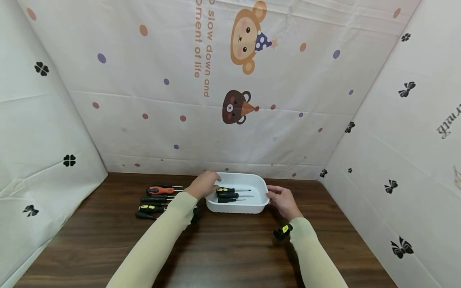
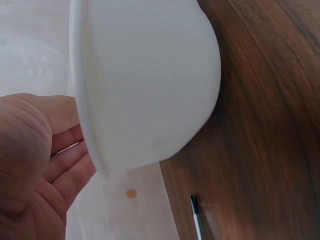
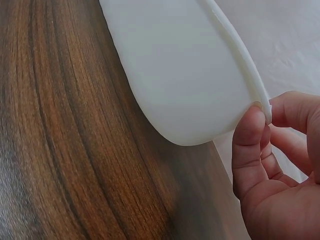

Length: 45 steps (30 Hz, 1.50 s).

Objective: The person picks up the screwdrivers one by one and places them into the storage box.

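While my right hand (image 1: 282, 202) pinches its rim, a white tray (image 1: 235, 209) lies crosswise

As I look down, the tray sits on the brown wooden table (image 1: 223, 248), close to the printed cloth wall (image 1: 201, 136). Long axis runs left to right, roughly parallel to that wall; short ends face my two hands. Three screwdrivers (image 1: 226, 195) lie inside, toward the left end: handles left, shafts pointing right, along the tray's length.

Right hand: thumb against the outer side just under the lip, forefinger at the lip opposite, gripping the right end. Left hand (image 1: 201, 186): at the left end, digits reaching over the rim. Tips hidden there; I cannot tell whether they grip anything.

Left of the tray, more screwdrivers (image 1: 161, 191) lie in a stacked row on the table, shafts also rightward, one orange handle among black and black-and-yellow ones. My left sleeve (image 1: 162, 236) crosses in front, hiding part of several. Left wrist view: one dark tip (image 2: 194, 201) on a bright shaft, near the tray.

Tray's look: plain white, shallow, rounded corners, smooth sides, narrow lip. Of the handles inside, the farthest is black and yellow, the others black.
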Tool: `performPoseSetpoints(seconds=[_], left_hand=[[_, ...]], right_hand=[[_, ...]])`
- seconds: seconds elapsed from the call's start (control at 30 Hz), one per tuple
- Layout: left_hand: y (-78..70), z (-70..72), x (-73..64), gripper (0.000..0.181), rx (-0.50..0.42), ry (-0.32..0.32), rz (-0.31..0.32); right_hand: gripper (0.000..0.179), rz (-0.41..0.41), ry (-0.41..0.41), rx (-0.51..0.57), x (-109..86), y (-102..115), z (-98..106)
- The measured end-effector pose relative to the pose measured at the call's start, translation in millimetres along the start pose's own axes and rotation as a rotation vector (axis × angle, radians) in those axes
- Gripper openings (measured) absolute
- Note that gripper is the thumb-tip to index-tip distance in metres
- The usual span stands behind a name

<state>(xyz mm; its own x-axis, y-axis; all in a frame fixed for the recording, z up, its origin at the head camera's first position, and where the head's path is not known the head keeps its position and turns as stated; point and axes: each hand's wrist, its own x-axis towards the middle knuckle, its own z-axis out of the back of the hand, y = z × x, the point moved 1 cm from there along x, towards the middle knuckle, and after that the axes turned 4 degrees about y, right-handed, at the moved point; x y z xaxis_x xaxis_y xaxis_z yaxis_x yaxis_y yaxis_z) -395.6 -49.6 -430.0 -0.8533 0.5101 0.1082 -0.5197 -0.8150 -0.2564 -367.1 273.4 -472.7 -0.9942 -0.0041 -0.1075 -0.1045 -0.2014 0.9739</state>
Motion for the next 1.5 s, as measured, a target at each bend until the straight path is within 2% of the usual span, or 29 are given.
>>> performPoseSetpoints(seconds=[0.17, 0.4, 0.77, 1.03, 1.27, 1.5], left_hand=[[0.7, 3.0, -11.2, 0.031, 0.016, -0.017, 0.0], [6.5, -0.1, -28.8, 0.033, 0.028, -0.071, -0.001], [16.7, -2.8, -56.2, 0.038, -0.046, -0.141, 0.04], [30.9, -7.2, -80.5, 0.036, -0.086, -0.216, 0.029], [40.2, -8.2, -94.4, 0.037, -0.095, -0.224, 0.052], [48.4, -5.7, -110.2, 0.038, -0.142, -0.26, 0.062]], right_hand=[[0.036, -0.01, -0.001, -0.015, -0.7, 0, 1], [0.036, -0.002, -0.003, -0.015, -1.3, 0, 1], [0.035, -0.01, -0.007, -0.004, -2.8, 0, 1], [0.035, -0.014, -0.007, 0.004, -2.3, 1, -1], [0.036, -0.007, -0.004, 0.001, -0.7, 1, 0], [0.037, -0.004, 0.012, -0.009, -2.8, 3, 1]])
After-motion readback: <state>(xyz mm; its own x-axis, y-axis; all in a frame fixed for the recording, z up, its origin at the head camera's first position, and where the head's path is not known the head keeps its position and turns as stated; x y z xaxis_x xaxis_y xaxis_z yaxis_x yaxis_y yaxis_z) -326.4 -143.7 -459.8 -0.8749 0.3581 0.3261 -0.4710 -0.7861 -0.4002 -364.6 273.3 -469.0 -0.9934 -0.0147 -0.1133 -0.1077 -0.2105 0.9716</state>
